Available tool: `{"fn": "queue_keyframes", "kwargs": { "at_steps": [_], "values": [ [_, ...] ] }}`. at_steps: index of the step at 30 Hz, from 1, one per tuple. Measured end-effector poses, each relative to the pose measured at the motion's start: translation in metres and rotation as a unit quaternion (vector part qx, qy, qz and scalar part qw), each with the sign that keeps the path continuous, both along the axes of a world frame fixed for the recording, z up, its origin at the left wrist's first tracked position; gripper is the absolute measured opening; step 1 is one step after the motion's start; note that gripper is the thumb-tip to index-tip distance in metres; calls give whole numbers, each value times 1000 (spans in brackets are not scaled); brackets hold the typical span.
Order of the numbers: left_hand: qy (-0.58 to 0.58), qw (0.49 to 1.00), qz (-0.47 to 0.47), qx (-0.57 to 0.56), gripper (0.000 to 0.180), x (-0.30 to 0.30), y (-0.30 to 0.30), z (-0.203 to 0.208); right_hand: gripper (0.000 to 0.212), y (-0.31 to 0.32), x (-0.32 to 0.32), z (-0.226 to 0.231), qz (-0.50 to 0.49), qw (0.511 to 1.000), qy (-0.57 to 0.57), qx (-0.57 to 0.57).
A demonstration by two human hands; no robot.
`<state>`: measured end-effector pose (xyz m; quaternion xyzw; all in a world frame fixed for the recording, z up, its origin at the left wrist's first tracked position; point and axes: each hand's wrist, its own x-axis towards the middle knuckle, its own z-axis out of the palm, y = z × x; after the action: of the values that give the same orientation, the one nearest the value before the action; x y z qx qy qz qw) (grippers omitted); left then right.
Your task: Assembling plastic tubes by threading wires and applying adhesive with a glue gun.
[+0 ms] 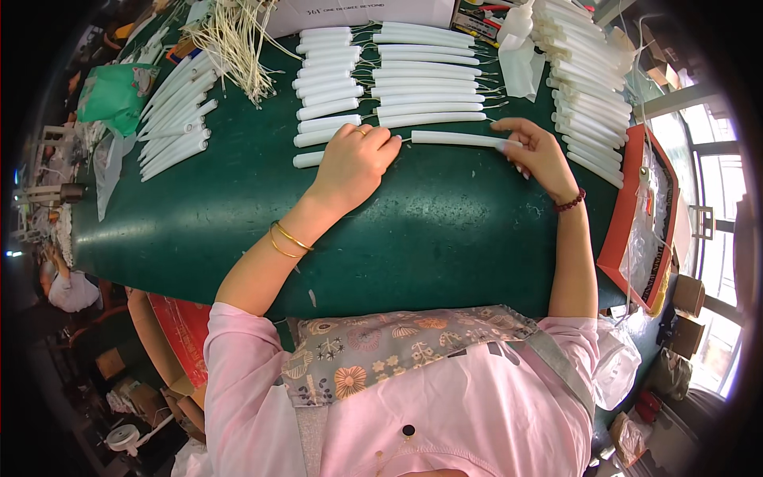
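Note:
My left hand [358, 165] is closed over a short white tube [308, 159], whose left end sticks out beside it. From between its fingers a thin wire runs to a long white tube [455, 139] lying level on the green table [445, 238]. At that tube's right end is my right hand [544, 159], thumb and fingers curled around the tip, index finger raised. Beyond my hands lie rows of similar short white tubes [327, 83] and long white tubes [429, 82], joined in pairs by thin wires. My left fingers hide the joint nearest to me.
More white tubes lie in a slanted stack [179, 119] at left and a long pile [584, 87] at right. Cream wires [238, 48] are bunched near a white box [358, 12]. A white bottle [518, 20] stands behind. An orange-red box [628, 215] borders the right edge.

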<state>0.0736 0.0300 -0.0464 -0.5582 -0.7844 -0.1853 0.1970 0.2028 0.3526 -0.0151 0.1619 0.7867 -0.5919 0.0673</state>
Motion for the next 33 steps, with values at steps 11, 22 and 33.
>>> {"fn": "queue_keyframes", "kwargs": {
  "at_steps": [11, 22, 33],
  "values": [
    [-102, 990, 18, 97, 12, -2, -4, -1, 20, -2, 2, -5, -34, 998, 7, 48],
    [-118, 988, -5, 100, 15, -5, -1, 0, 25, 5, 2, -7, 34, 994, 5, 100],
    [-97, 993, 13, 64, 19, -1, -1, 2, 30, 3, 1, -5, 3, 998, -35, 59]
  ]
}}
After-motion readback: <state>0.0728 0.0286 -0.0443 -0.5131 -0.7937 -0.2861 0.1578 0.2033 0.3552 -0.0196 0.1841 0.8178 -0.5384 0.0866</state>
